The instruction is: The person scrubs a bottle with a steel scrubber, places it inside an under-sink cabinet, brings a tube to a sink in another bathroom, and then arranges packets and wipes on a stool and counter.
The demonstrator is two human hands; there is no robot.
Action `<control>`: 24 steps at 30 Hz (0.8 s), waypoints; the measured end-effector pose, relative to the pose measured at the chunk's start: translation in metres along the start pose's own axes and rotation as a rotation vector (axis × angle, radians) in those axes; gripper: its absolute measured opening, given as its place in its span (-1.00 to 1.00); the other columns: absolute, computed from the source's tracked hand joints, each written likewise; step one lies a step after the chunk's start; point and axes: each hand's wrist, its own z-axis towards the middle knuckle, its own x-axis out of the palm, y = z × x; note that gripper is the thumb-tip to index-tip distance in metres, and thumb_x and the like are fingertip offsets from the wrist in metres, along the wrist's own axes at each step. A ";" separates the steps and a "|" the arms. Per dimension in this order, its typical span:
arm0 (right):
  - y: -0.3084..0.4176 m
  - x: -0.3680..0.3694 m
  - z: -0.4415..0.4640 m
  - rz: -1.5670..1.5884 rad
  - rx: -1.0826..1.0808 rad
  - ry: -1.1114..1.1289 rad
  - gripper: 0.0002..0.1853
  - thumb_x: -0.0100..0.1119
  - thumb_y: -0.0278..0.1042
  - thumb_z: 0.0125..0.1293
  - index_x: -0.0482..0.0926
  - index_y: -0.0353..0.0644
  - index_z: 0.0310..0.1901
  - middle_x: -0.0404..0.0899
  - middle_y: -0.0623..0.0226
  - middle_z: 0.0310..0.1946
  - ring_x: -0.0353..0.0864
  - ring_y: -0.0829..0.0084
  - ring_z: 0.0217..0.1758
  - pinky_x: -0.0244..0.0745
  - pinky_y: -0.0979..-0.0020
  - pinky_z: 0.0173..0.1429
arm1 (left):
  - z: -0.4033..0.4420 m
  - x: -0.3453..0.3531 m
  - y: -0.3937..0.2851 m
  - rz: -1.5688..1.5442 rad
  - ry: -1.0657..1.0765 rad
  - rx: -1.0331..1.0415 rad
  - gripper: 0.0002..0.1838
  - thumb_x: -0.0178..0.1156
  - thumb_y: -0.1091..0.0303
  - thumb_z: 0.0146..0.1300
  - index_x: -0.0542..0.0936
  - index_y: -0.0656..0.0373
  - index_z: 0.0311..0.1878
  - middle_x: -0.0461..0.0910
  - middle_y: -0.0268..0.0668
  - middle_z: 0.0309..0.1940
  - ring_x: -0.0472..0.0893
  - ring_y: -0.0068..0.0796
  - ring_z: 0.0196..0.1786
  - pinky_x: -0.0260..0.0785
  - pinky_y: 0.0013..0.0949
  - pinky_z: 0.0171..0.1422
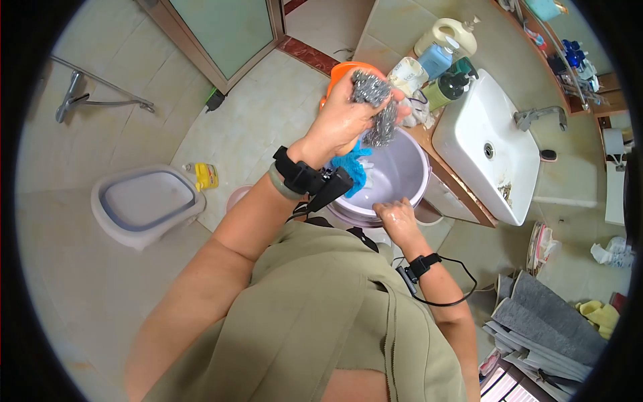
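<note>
My left hand (341, 120) is raised over the near-left side of a lavender bucket (395, 167), its fingers closed around silver steel wool scrubbers (372, 90), part of which hangs below the fingers. Lower right, my right hand (400, 221) grips the bucket's near rim, thumb side toward the inside. A bright blue cloth (351, 167) lies at the bucket's left side, partly hidden behind my left wrist. Behind the left hand shows the rim of an orange container (348, 67); its contents are hidden.
To the right stands a white sink (469, 127) with a tap (539, 117). Several bottles, among them a blue bottle (437, 60), crowd the counter. A grey-white basin (144, 197) and a yellow bottle (206, 176) are on the left. Grey towels (536, 308) hang lower right.
</note>
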 end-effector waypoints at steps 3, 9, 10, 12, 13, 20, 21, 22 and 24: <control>0.002 0.006 0.013 -0.008 -0.001 0.023 -0.84 0.07 -0.43 0.14 0.60 0.02 -0.27 0.65 0.40 -0.44 0.64 0.37 -0.30 0.32 0.29 -0.11 | 0.007 0.020 -0.039 -0.113 0.049 0.138 -0.74 0.17 0.53 0.34 0.37 0.17 0.03 0.59 -0.06 -0.03 0.69 -0.16 -0.05 0.65 -0.22 -0.06; 0.006 0.023 0.021 -0.078 -0.086 0.042 -0.82 0.07 -0.48 0.12 0.60 0.03 -0.27 0.64 0.40 -0.47 0.65 0.34 -0.29 0.32 0.25 -0.15 | 0.034 0.011 -0.049 0.312 0.035 0.401 -0.73 0.19 0.55 0.31 0.38 0.19 0.01 0.61 -0.09 -0.07 0.70 -0.23 -0.06 0.65 -0.24 -0.08; 0.006 0.024 0.019 -0.083 -0.076 0.081 -0.82 0.07 -0.49 0.12 0.59 0.03 -0.28 0.63 0.38 -0.48 0.65 0.34 -0.29 0.32 0.24 -0.16 | 0.032 0.002 -0.038 0.320 -0.007 0.285 -0.62 0.21 0.70 0.16 0.35 0.22 0.00 0.60 -0.12 -0.11 0.68 -0.33 -0.12 0.55 -0.34 -0.01; 0.008 0.025 0.014 -0.059 -0.069 0.065 -0.83 0.06 -0.50 0.11 0.58 0.02 -0.31 0.61 0.33 -0.51 0.63 0.30 -0.32 0.31 0.24 -0.18 | 0.037 -0.052 0.012 0.585 -0.179 0.111 -0.47 0.46 0.41 0.00 0.44 0.22 0.03 0.61 -0.22 -0.12 0.60 -0.43 -0.08 0.46 -0.36 0.01; 0.009 0.021 0.016 -0.058 -0.097 0.064 -0.83 0.06 -0.50 0.11 0.58 0.02 -0.31 0.61 0.33 -0.51 0.63 0.30 -0.32 0.31 0.24 -0.18 | 0.032 -0.075 0.032 0.610 -0.224 0.027 -0.44 0.47 0.37 -0.01 0.45 0.24 0.05 0.61 -0.20 -0.14 0.60 -0.42 -0.09 0.46 -0.35 0.02; 0.019 -0.005 0.008 -0.073 -0.161 0.039 -0.87 0.09 -0.47 0.09 0.56 -0.01 -0.32 0.61 0.36 -0.50 0.60 0.31 -0.37 0.32 0.21 -0.16 | -0.053 -0.146 0.104 1.040 -0.410 -0.355 -0.37 0.30 0.34 0.07 0.35 0.34 0.21 0.56 0.09 -0.02 0.60 -0.03 0.02 0.44 -0.18 0.10; 0.017 -0.010 0.018 -0.100 -0.166 0.071 -0.88 0.09 -0.48 0.10 0.56 -0.01 -0.33 0.61 0.37 -0.49 0.61 0.32 -0.37 0.33 0.22 -0.16 | -0.060 -0.155 0.107 1.042 -0.454 -0.344 -0.37 0.30 0.34 0.07 0.35 0.34 0.21 0.56 0.09 -0.02 0.60 -0.03 0.02 0.44 -0.18 0.10; 0.018 -0.012 0.035 -0.100 -0.209 0.067 -0.88 0.09 -0.48 0.10 0.56 -0.01 -0.33 0.61 0.37 -0.49 0.61 0.32 -0.37 0.33 0.22 -0.16 | -0.068 -0.168 0.112 1.093 -0.281 -0.346 -0.21 0.39 0.28 0.00 0.28 0.27 0.31 0.46 0.07 0.13 0.50 -0.02 0.16 0.34 -0.15 0.25; 0.023 -0.016 0.050 -0.131 -0.264 0.067 -0.87 0.10 -0.51 0.09 0.55 0.00 -0.37 0.62 0.38 -0.49 0.61 0.32 -0.38 0.33 0.24 -0.16 | -0.074 -0.178 0.113 1.126 -0.106 -0.342 -0.04 0.48 0.22 -0.07 0.21 0.20 0.41 0.35 0.06 0.28 0.39 -0.02 0.29 0.24 -0.12 0.40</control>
